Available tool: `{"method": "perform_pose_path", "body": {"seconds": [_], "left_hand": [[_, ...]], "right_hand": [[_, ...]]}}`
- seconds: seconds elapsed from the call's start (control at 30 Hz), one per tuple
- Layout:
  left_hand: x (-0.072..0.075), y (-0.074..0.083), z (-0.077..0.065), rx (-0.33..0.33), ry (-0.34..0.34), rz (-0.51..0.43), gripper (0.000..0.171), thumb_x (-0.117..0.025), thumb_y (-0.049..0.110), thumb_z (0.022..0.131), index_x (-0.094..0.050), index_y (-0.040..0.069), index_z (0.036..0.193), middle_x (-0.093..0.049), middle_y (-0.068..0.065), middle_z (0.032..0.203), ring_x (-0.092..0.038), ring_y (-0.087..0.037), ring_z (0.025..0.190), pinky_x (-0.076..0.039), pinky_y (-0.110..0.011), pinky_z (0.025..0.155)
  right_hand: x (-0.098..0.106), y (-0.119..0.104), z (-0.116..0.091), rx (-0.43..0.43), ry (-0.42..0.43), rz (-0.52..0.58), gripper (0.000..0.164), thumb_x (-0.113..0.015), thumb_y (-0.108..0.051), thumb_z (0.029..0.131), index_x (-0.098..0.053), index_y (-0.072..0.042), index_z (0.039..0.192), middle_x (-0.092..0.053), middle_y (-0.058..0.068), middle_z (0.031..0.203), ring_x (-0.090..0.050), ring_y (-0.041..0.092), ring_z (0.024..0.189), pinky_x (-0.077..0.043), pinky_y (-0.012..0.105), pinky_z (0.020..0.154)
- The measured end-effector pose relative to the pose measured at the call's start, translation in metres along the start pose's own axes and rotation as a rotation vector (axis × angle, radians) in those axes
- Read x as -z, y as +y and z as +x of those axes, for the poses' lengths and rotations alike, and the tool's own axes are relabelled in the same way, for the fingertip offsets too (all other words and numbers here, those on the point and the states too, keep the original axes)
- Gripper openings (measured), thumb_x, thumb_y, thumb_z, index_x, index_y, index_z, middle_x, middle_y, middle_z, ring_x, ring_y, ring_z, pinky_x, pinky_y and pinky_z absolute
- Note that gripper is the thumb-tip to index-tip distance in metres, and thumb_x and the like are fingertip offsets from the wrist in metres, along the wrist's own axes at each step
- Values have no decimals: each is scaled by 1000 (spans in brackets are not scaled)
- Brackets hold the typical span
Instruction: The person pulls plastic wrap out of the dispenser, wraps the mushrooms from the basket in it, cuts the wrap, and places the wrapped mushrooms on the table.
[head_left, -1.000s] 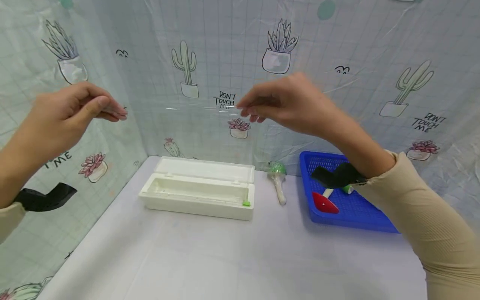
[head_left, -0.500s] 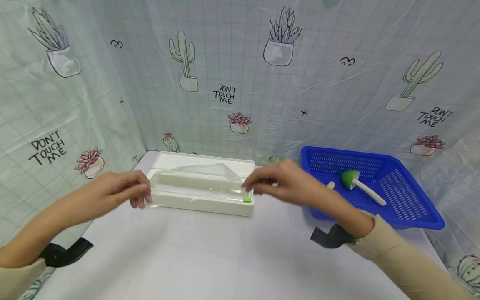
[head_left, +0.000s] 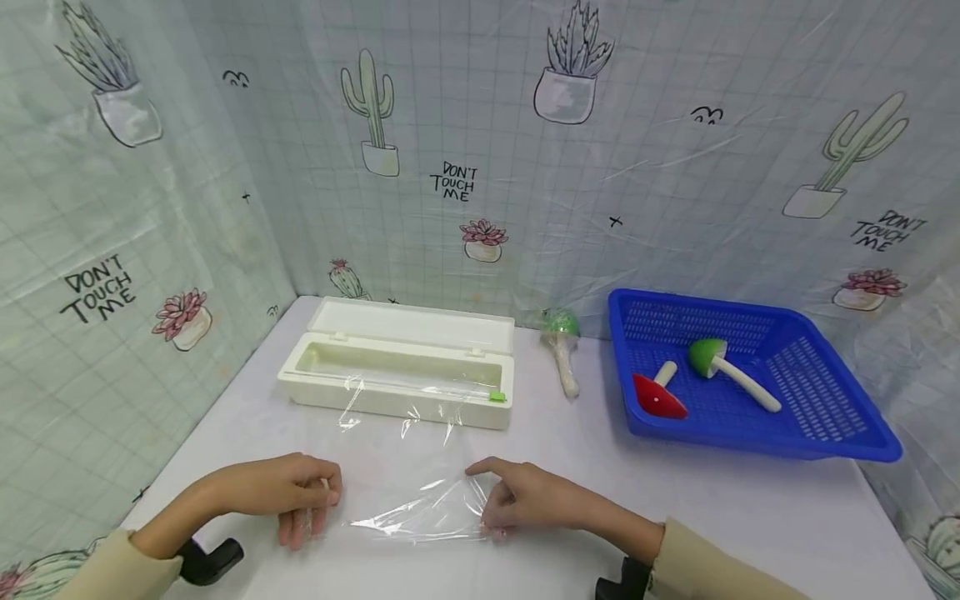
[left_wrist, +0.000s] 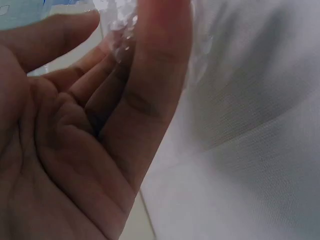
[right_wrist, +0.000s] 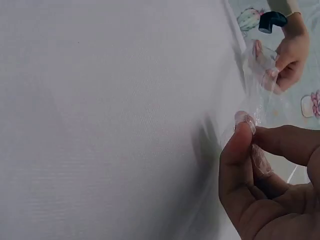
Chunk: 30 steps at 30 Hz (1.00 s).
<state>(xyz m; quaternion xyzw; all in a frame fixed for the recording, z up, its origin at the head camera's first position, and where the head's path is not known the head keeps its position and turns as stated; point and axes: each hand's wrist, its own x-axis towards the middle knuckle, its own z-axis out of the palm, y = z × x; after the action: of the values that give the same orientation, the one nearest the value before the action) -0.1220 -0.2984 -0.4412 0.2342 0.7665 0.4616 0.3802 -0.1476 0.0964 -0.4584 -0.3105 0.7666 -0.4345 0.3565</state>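
Observation:
A clear sheet of cling film stretches between my two hands, low over the near part of the white table. Its far end runs back to a white cling film dispenser, whose lid stands open; a green slider sits at its right front. My left hand pinches the film's left corner. On the other side my right hand holds the right corner between thumb and fingertip, with bunched film showing in the right wrist view.
Right of the dispenser lies a green-capped mushroom wrapped in film. A blue basket farther right holds a red-capped mushroom and a green-capped one. Patterned sheeting hangs behind and at the left.
Both hands have come down from in front of the back sheeting, past the dispenser, to near the table's front. The film now spreads from dispenser to hands.

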Motion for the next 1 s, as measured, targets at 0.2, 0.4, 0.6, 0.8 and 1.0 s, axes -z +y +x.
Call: {"method": "perform_pose_path", "body": {"seconds": [0.2, 0.4, 0.6, 0.8, 1.0], "left_hand": [[18, -16, 26, 26, 231, 45, 26, -48, 17, 109, -51, -2, 127, -70, -14, 79, -63, -19, 50, -55, -32, 45], [31, -25, 45, 42, 365, 129, 35, -50, 15, 108, -46, 1, 140, -65, -9, 69, -57, -15, 43, -51, -30, 41], [45, -23, 66, 65, 427, 198, 35, -49, 11, 108, -42, 5, 141, -62, -6, 65, -54, -14, 40, -49, -31, 39], [68, -15, 91, 121, 505, 260, 37, -48, 10, 108, -40, 7, 144, -61, -8, 65, -57, -18, 44, -51, -33, 41], [69, -13, 92, 140, 527, 297, 37, -48, 7, 107, -41, 1, 143, -63, -7, 71, -61, -20, 54, -53, -32, 50]], "right_hand": [[13, 13, 19, -88, 115, 239, 73, -67, -1, 95, -27, -1, 157, -75, 10, 88, -66, 14, 76, -55, 26, 73], [25, 20, 30, -52, 143, 279, 66, -64, 1, 96, -30, 5, 153, -74, 14, 92, -67, 14, 76, -57, 26, 75], [48, 27, 46, -26, 214, 262, 61, -62, 4, 97, -33, 7, 151, -74, 16, 94, -66, 14, 74, -56, 26, 72], [78, 34, 63, -9, 316, 250, 57, -59, 4, 99, -34, 8, 149, -73, 17, 98, -67, 13, 76, -58, 27, 75], [84, 41, 60, 50, 283, 173, 52, -61, 3, 99, -42, 7, 146, -74, 17, 101, -69, 13, 80, -59, 27, 75]]}}
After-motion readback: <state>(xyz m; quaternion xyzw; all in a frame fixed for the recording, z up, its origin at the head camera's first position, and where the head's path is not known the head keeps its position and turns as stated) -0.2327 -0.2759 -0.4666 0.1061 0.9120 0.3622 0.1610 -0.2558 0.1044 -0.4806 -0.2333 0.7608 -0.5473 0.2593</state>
